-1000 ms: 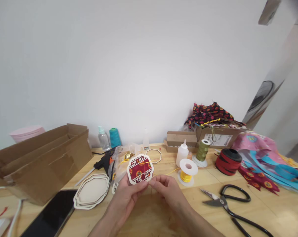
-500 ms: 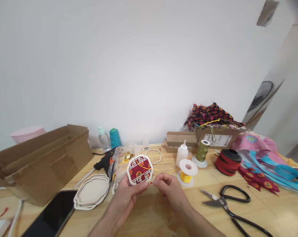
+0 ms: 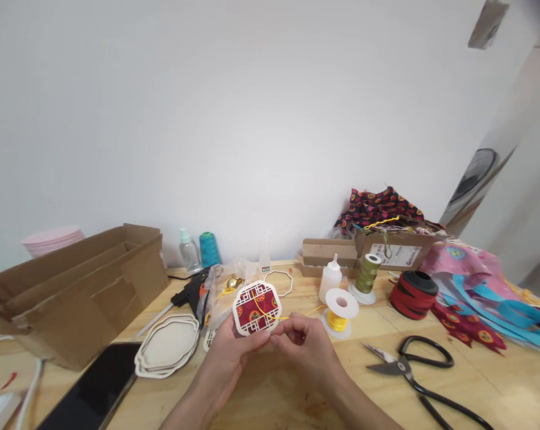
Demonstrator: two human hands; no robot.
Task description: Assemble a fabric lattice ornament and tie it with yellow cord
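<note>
My left hand [image 3: 220, 364] holds a round-cornered ornament [image 3: 257, 308] upright by its lower edge. The ornament is a white lattice frame over dark red patterned fabric. A thin yellow cord [image 3: 270, 316] crosses its face and runs right to a yellow cord spool [image 3: 340, 310] on the table. My right hand [image 3: 303, 346] sits just right of the ornament, its fingers closed on the cord. The cord's exact path inside those fingers is hidden.
On the wooden table stand a glue gun [image 3: 191, 295], stacked lattice frames [image 3: 166, 346], a phone [image 3: 95, 388], black-handled shears [image 3: 413, 370], a cardboard box [image 3: 73, 292], a green thread spool [image 3: 366, 275], a red ribbon roll [image 3: 413, 295] and fabric scraps [image 3: 469, 328].
My right hand has moved up and left, closer to the ornament, and now pinches the cord. The ornament has turned slightly, and the cord lies lower across its face.
</note>
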